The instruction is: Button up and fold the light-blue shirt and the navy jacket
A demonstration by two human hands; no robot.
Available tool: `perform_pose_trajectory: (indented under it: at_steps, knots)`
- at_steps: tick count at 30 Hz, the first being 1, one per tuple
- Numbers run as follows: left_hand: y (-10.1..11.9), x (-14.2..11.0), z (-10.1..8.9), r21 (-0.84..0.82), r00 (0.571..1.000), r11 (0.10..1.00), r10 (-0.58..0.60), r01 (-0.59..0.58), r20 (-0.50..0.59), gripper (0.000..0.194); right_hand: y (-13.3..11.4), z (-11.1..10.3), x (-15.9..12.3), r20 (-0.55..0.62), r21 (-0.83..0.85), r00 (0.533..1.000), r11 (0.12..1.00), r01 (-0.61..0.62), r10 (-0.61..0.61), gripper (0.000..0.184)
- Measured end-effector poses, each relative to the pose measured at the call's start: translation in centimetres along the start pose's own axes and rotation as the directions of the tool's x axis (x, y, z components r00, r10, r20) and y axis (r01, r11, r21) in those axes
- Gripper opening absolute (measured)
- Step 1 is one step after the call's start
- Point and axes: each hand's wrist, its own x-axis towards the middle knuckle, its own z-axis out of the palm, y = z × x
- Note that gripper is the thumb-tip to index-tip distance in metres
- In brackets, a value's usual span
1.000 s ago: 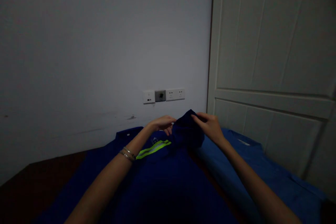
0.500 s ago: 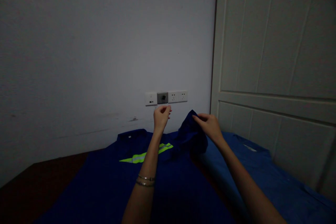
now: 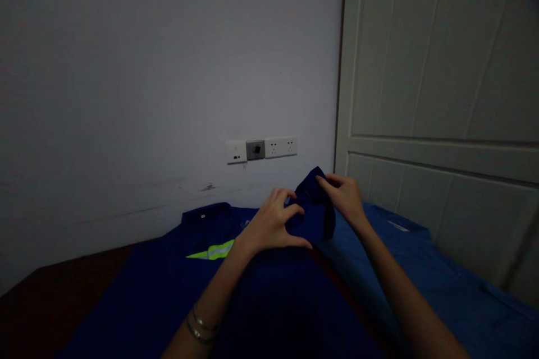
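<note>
A dark blue work jacket (image 3: pixel 168 275) with a collar and a yellow-green reflective stripe lies spread out in front of me. My right hand (image 3: pixel 342 193) pinches the edge of its right-hand sleeve (image 3: pixel 314 216) and holds that end raised. Beside the sleeve, my left hand (image 3: pixel 278 221) has its thumb and fingers apart, with the thumb low and the fingers near the fabric. Whether those fingers touch the cloth is hard to make out. Two bracelets (image 3: pixel 200 328) circle my left wrist.
A lighter blue garment (image 3: pixel 421 275) lies to the right, with a pale label at its neck. Dark reddish-brown surface (image 3: pixel 37 297) shows at the left. Behind stands a wall with a row of sockets (image 3: pixel 280 147); a panelled door (image 3: pixel 421 95) closes off the right side.
My left hand has come down and right to the sleeve, and its fingers have spread from a near pinch. The right hand still holds the sleeve edge. The view has shifted slightly.
</note>
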Motion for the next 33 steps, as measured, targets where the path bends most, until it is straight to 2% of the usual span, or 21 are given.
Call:
perform_pose_trajectory:
  at_steps: [2, 3, 6, 8, 10, 12, 14, 16, 18, 20, 22, 27, 33]
  knots:
    - [0.1, 0.0, 0.8, 0.060, 0.999, 0.997, 0.039, -0.041, 0.022, 0.060, -0.1, -0.2, -0.1, -0.010, -0.007, 1.000, 1.000, -0.010, 0.009, 0.035]
    - [0.1, 0.0, 1.0, 0.092, 0.999, 0.995, 0.045, -0.047, 0.024, 0.056, -0.1, -0.2, -0.1, -0.011, -0.011, 1.000, 1.000, -0.012, 0.012, 0.035]
    - [-0.1, -0.1, 1.4, 0.137, 1.000, 0.990, 0.029, -0.029, 0.002, 0.031, 0.2, -0.4, -0.1, -0.018, -0.026, 1.000, 1.000, -0.012, 0.011, 0.035]
    - [-0.4, -0.1, 1.4, 0.093, 0.999, 0.996, -0.008, 0.013, -0.052, 0.018, 0.4, -0.3, -0.1, -0.025, -0.028, 1.000, 1.000, 0.000, 0.000, 0.035]
    - [-0.9, 0.0, 1.5, 0.000, 0.981, 0.995, -0.102, 0.103, -0.164, 0.007, 0.6, -0.2, -0.2, -0.038, 0.001, 0.999, 1.000, 0.028, -0.028, 0.034]
    - [-1.5, 0.1, 1.7, -0.125, 0.921, 0.965, -0.258, 0.231, -0.290, 0.004, 0.5, 0.2, -0.5, -0.048, 0.045, 0.996, 0.996, 0.083, -0.081, 0.033]
    - [-2.4, 0.2, 2.0, -0.253, 0.834, 0.907, -0.411, 0.336, -0.368, 0.007, 0.2, 0.6, -0.9, -0.042, 0.068, 0.986, 0.984, 0.167, -0.164, 0.030]
    - [-3.2, 0.2, 2.2, -0.354, 0.766, 0.852, -0.509, 0.385, -0.392, 0.008, -0.3, 1.1, -1.5, -0.012, 0.059, 0.967, 0.965, 0.256, -0.256, 0.026]
    - [-3.9, 0.2, 2.2, -0.435, 0.734, 0.808, -0.564, 0.397, -0.378, 0.008, -0.8, 1.5, -1.9, 0.014, 0.044, 0.949, 0.948, 0.314, -0.315, 0.024]
    - [-4.2, 0.1, 2.1, -0.510, 0.729, 0.769, -0.593, 0.386, -0.342, 0.009, -1.1, 1.8, -2.2, 0.018, 0.026, 0.946, 0.946, 0.323, -0.323, 0.024]
    - [-4.1, 0.1, 1.8, -0.559, 0.742, 0.745, -0.595, 0.364, -0.309, 0.008, -1.3, 1.9, -2.2, 0.016, 0.014, 0.958, 0.958, 0.287, -0.287, 0.023]
    - [-3.6, 0.2, 1.5, -0.572, 0.787, 0.749, -0.556, 0.335, -0.267, 0.008, -1.5, 1.3, -1.9, 0.096, 0.104, 0.988, 0.989, 0.108, -0.118, 0.027]
    - [-3.5, 0.3, 2.0, -0.598, 0.778, 0.727, -0.574, 0.338, -0.257, 0.011, -2.4, 0.9, -2.2, 0.050, 0.105, 0.997, 0.993, 0.057, -0.062, 0.027]
